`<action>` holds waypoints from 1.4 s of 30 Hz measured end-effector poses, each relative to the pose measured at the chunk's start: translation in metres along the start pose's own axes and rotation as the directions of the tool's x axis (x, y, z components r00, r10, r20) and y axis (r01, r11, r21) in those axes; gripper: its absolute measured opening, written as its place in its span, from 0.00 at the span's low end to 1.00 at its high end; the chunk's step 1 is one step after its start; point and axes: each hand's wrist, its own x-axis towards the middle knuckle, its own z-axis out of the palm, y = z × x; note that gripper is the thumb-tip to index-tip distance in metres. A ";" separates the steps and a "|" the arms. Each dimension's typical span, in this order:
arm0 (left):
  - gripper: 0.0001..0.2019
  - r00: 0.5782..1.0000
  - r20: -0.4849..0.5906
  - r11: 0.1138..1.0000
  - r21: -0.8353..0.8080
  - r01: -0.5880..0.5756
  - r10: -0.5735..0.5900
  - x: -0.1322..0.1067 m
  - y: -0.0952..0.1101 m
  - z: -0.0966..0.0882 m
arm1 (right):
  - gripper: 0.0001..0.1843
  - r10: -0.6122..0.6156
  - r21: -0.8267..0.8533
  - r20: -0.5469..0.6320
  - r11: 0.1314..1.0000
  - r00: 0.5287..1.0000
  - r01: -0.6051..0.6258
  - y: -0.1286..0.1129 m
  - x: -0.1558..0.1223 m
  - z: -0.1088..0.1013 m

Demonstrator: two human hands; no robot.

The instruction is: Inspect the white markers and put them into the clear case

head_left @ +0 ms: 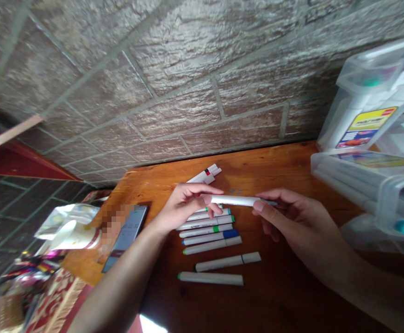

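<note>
A white marker [236, 200] is held level above the table, its two ends gripped by different hands. My left hand [186, 203] pinches the left end between thumb and fingers. At the other end, the fingers of my right hand [294, 217] close around a greyish tip. Below the hands lies a row of several white markers, among them a blue-capped marker [210, 237], a marker with a black band [227, 262] and a green-ended marker [210, 278] nearest me. Behind my left hand a small group of white markers [203, 175] lies together, partly hidden.
Clear plastic marker cases [371, 106] stand and lie at the right of the wooden table [271, 162]. A phone [127, 238] lies on the left, with a paper cup [75, 235] beyond it. The stone-patterned wall [188, 88] rises behind.
</note>
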 end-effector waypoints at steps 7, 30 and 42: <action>0.11 0.998 -0.043 0.999 0.013 0.044 -0.043 0.002 0.005 0.006 | 0.16 -0.005 -0.009 0.005 1.000 1.000 0.005 -0.002 0.000 0.001; 0.11 0.995 -0.076 0.988 0.131 0.076 -0.067 0.001 0.005 0.004 | 0.16 -0.006 -0.055 0.033 0.998 0.999 0.007 -0.004 0.000 0.000; 0.11 0.993 -0.080 0.993 0.073 0.094 -0.088 0.001 0.009 0.006 | 0.16 0.004 -0.041 0.037 0.999 0.999 -0.002 -0.003 -0.001 0.000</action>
